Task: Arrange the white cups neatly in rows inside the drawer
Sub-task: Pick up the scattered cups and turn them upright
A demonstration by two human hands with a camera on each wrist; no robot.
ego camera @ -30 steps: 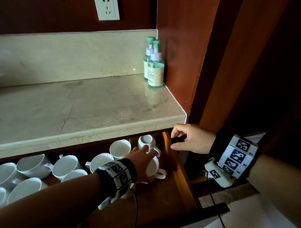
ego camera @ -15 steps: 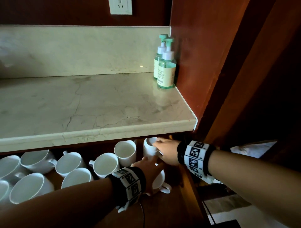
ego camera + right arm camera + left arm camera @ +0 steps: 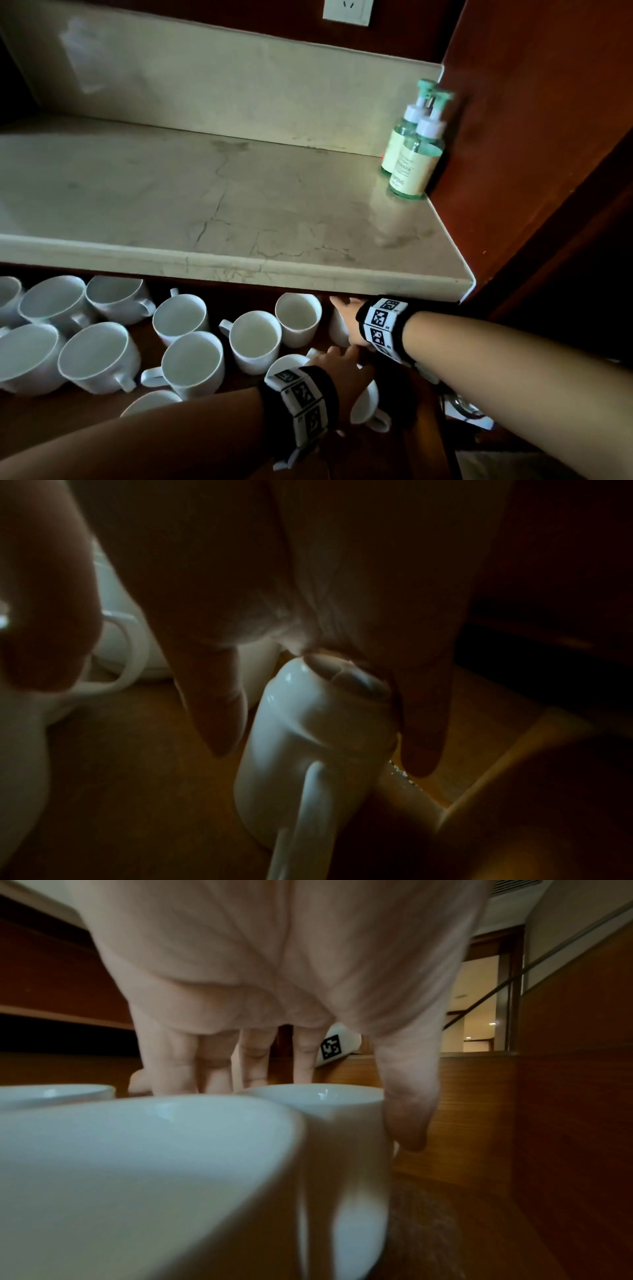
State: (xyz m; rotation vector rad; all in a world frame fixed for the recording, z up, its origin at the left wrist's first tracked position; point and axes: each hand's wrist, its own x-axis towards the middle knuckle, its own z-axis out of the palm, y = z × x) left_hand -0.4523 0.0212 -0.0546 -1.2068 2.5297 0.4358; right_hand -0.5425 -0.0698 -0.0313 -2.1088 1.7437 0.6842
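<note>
Several white cups stand loosely in the open wooden drawer (image 3: 68, 418) under the counter. My left hand (image 3: 342, 373) reaches down over a white cup (image 3: 368, 404) at the drawer's right side. Its fingers (image 3: 253, 1064) hang behind that cup's (image 3: 342, 1123) rim and the thumb (image 3: 407, 1118) lies on its side. My right hand (image 3: 346, 318) reaches under the counter edge to a smaller white cup (image 3: 337, 330) at the back right. It grips that cup (image 3: 308, 750) from above by the rim, with fingers (image 3: 219, 710) down either side and the handle facing the wrist.
A marble counter (image 3: 239, 267) overhangs the back of the drawer and hides part of it. Two green pump bottles (image 3: 416, 161) stand at its right end against a red-brown wall. Other cups (image 3: 255, 337) (image 3: 191, 363) (image 3: 99, 356) fill the drawer's middle and left.
My right hand left the drawer's right edge, moved into the drawer and took hold of the small back-right cup. My left hand stayed on its cup. The head view swung right.
</note>
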